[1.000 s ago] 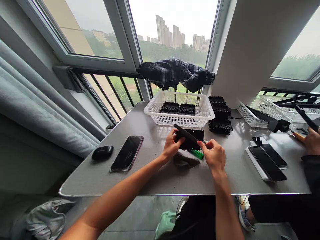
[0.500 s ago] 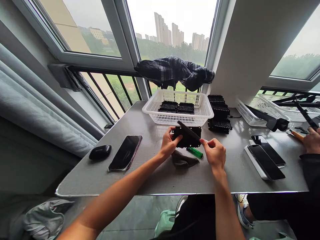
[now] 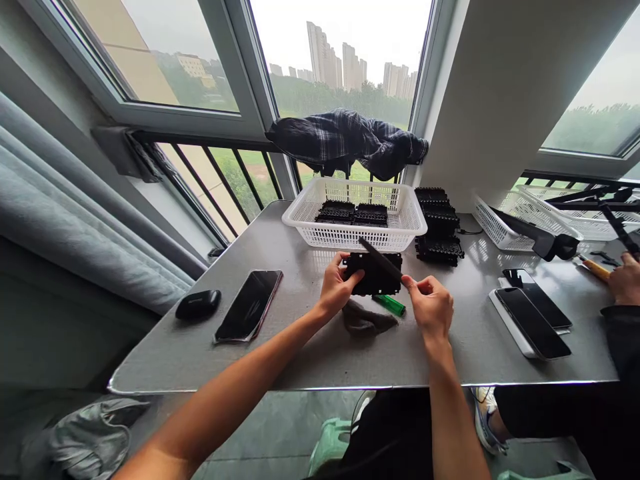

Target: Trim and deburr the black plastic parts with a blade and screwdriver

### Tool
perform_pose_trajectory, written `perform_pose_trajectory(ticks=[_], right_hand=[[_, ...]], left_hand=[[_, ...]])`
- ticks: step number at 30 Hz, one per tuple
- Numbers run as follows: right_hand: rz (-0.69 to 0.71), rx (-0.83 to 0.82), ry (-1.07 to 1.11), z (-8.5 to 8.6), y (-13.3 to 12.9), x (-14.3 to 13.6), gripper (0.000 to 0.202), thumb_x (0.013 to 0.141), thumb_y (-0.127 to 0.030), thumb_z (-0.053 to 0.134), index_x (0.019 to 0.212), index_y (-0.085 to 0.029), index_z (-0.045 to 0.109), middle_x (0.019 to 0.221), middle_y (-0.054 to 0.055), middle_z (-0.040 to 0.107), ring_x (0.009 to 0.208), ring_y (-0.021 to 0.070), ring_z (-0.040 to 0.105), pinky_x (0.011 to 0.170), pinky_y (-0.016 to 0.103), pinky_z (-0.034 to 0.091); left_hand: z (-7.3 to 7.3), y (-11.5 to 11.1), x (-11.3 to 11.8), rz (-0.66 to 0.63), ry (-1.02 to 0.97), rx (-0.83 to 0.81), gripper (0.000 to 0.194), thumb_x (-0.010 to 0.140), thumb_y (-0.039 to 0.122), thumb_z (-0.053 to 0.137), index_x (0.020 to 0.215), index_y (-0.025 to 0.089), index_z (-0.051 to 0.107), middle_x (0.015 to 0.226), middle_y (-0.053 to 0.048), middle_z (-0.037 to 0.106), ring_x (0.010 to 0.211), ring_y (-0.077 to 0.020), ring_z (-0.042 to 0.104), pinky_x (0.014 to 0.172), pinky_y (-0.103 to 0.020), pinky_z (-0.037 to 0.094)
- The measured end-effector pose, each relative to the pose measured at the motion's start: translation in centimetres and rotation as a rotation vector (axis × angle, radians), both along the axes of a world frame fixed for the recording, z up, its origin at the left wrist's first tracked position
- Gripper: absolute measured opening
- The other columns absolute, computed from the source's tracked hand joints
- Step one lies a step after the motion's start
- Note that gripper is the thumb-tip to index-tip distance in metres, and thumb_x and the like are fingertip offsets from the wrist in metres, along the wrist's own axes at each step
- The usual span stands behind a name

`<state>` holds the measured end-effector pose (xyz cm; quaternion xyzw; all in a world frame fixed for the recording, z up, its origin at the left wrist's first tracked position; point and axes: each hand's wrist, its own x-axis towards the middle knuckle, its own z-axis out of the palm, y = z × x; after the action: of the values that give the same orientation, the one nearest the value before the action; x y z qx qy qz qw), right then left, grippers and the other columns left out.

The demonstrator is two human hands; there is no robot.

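Head camera: the grey table [image 3: 280, 367] stretched before me, the white basket [image 3: 355, 238] near its far edge; closer, my left hand [image 3: 337, 287] gripped the black panel [image 3: 374, 285] above the tabletop, my right hand [image 3: 430, 308] pinched the dark strip [image 3: 382, 261] slanting across it, and a green piece [image 3: 390, 305] lay just nearer me

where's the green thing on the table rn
In the head view, the green thing lies on the table right of centre, just below the black plate in the left hand and beside the dark cloth.
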<state>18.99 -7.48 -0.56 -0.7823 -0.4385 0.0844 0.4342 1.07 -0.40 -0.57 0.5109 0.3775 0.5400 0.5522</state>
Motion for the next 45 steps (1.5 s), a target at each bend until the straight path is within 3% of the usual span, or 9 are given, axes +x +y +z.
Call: perform_pose_trajectory(ticks=[4, 10, 12, 20, 27, 35, 41, 45], right_hand=[[-0.167, 0.021, -0.004, 0.2, -0.2, 1.1, 0.053, 0.077, -0.073, 0.054, 0.064, -0.022, 0.058, 0.065, 0.004, 0.068, 0.060, 0.0213, 0.059, 0.056, 0.028, 0.029], [0.113, 0.045, -0.056, 0.0, 0.0, -0.8, 0.051, 0.076, -0.071, 0.058, 0.062, -0.023, 0.057, 0.061, 0.001, 0.066, 0.059, 0.0192, 0.060, 0.058, 0.027, 0.031], [0.150, 0.021, -0.077, -0.1, 0.0, -1.1, 0.050, 0.075, -0.072, 0.059, 0.062, -0.023, 0.057, 0.062, 0.002, 0.067, 0.060, 0.0200, 0.060, 0.058, 0.027, 0.032], [-0.146, 0.027, -0.044, 0.1, -0.3, 0.8, 0.053, 0.078, -0.074, 0.052, 0.064, -0.023, 0.058, 0.066, 0.005, 0.068, 0.061, 0.0219, 0.059, 0.057, 0.029, 0.029], [0.108, 0.016, -0.086, 0.0, -0.1, -1.2, 0.052, 0.076, -0.073, 0.056, 0.062, -0.023, 0.056, 0.062, 0.002, 0.066, 0.060, 0.0203, 0.060, 0.058, 0.027, 0.030], [-0.160, 0.018, -0.006, -0.2, -0.2, 1.5, 0.053, 0.077, -0.074, 0.053, 0.063, -0.023, 0.056, 0.064, 0.005, 0.067, 0.060, 0.0215, 0.058, 0.057, 0.028, 0.030], [0.113, 0.074, -0.025, -0.2, 0.0, -0.7, 0.053, 0.078, -0.073, 0.054, 0.061, -0.022, 0.053, 0.059, 0.001, 0.064, 0.056, 0.0177, 0.057, 0.058, 0.026, 0.033], [0.119, 0.019, -0.063, -0.1, 0.0, -1.1, 0.052, 0.076, -0.072, 0.056, 0.061, -0.023, 0.055, 0.061, 0.001, 0.066, 0.059, 0.0190, 0.059, 0.058, 0.026, 0.032]], left_hand=[[-0.2, 0.3, -0.1, 0.035, -0.021, 0.004, 0.046, 0.064, 0.028, 0.076, 0.096, 0.021, 0.044, 0.065, 0.005, 0.062, 0.043, -0.0141, 0.060, 0.034, -0.026, 0.053], [-0.2, 0.0, 0.1, -0.002, 0.002, -0.004, 0.045, 0.065, 0.028, 0.076, 0.096, 0.021, 0.046, 0.064, 0.005, 0.064, 0.043, -0.0161, 0.062, 0.036, -0.027, 0.054], [-0.1, -0.1, 0.1, -0.020, 0.001, 0.007, 0.043, 0.065, 0.028, 0.076, 0.095, 0.020, 0.046, 0.064, 0.004, 0.064, 0.045, -0.0167, 0.063, 0.037, -0.027, 0.054], [-0.3, 0.3, -0.1, 0.047, -0.033, 0.002, 0.046, 0.065, 0.028, 0.076, 0.096, 0.021, 0.044, 0.068, 0.005, 0.062, 0.045, -0.0132, 0.060, 0.037, -0.026, 0.054], [0.1, -0.2, 0.2, 0.002, 0.019, 0.002, 0.043, 0.066, 0.028, 0.075, 0.096, 0.021, 0.046, 0.062, 0.004, 0.063, 0.046, -0.0168, 0.064, 0.039, -0.027, 0.055], [0.2, -0.1, 0.0, 0.048, 0.008, 0.003, 0.044, 0.065, 0.027, 0.075, 0.095, 0.021, 0.044, 0.065, 0.006, 0.062, 0.044, -0.0133, 0.060, 0.036, -0.026, 0.054], [0.1, -0.3, 0.1, 0.018, 0.029, 0.006, 0.042, 0.066, 0.027, 0.075, 0.094, 0.022, 0.044, 0.060, 0.006, 0.062, 0.044, -0.0143, 0.061, 0.039, -0.026, 0.055], [0.1, -0.3, 0.1, 0.000, 0.027, 0.011, 0.043, 0.066, 0.028, 0.076, 0.095, 0.022, 0.045, 0.060, 0.007, 0.062, 0.045, -0.0150, 0.062, 0.040, -0.026, 0.054]])
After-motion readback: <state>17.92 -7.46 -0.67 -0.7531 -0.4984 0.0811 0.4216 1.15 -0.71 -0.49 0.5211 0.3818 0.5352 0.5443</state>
